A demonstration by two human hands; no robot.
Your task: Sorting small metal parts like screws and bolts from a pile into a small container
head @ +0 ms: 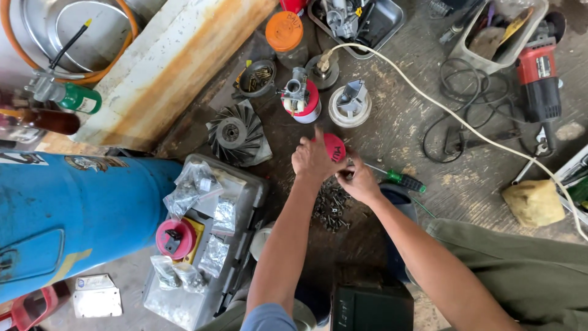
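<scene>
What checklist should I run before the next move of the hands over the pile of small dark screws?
1. Left hand rests on round red lid: ok.
2. Right hand pinches something small: cannot tell what.
3. Pile of small dark screws lies loose below both hands: ok.
4. Green-handled screwdriver lies beside right hand, untouched: ok.
5. White cable runs apart from hands: ok.

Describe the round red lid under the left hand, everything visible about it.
The red lid is a round, flat cap, apparently plastic, with dark handwriting on top. It lies on the stained grey work surface, just above a heap of small dark screws. The left hand covers its left part, so only the right half shows. The right hand sits just below it; contact cannot be told.
</scene>
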